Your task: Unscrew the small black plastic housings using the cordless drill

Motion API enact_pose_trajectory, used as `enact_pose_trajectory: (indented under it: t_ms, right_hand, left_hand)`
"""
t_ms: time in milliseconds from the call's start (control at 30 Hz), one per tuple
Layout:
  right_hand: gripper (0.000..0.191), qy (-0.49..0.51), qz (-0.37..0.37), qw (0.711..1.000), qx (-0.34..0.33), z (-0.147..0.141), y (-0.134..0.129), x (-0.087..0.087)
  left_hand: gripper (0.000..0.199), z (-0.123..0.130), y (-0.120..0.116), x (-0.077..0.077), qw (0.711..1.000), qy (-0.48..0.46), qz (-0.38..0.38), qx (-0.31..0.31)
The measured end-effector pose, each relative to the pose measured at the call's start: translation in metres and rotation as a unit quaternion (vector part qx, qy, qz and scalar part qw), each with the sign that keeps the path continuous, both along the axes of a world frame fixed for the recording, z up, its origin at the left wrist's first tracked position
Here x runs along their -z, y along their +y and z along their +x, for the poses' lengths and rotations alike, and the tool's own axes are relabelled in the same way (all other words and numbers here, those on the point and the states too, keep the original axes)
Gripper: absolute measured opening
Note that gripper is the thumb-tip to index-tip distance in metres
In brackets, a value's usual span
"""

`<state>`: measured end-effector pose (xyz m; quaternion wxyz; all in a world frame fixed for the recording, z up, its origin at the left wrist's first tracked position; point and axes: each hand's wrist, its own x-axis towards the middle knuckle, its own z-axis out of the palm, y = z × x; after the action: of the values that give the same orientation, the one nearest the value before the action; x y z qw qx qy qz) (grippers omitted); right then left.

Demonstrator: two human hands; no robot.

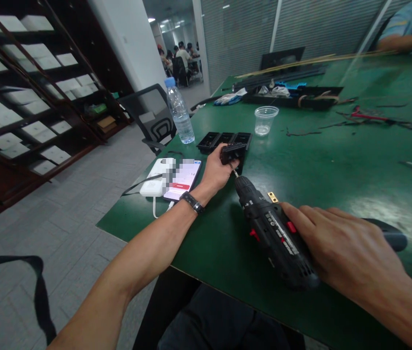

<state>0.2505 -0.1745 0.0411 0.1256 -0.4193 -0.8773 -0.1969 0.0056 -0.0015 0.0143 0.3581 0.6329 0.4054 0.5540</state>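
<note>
Right hand wraps power drill over green table, chuck pointed away from body, apparently to align bit with black part; left hand grips that part near compartmented tray, likely bracing it; contact unclear.

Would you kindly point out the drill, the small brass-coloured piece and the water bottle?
Drill (277, 235): head view, on the middle of its body.
Small brass-coloured piece (273, 197): head view, on its flat face.
Water bottle (181, 114): head view, on its clear side.
</note>
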Motion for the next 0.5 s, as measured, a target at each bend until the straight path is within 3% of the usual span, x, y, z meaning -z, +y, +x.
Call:
enact_pose_trajectory:
  t_ms: [500]
  right_hand:
    - [0.056,-0.004,-0.001,1.0,0.008,0.0004,-0.0002,0.0015]
  left_hand:
    - [0.031,0.0004,0.0013,-0.0003,1.0,0.013,0.004,-0.007]
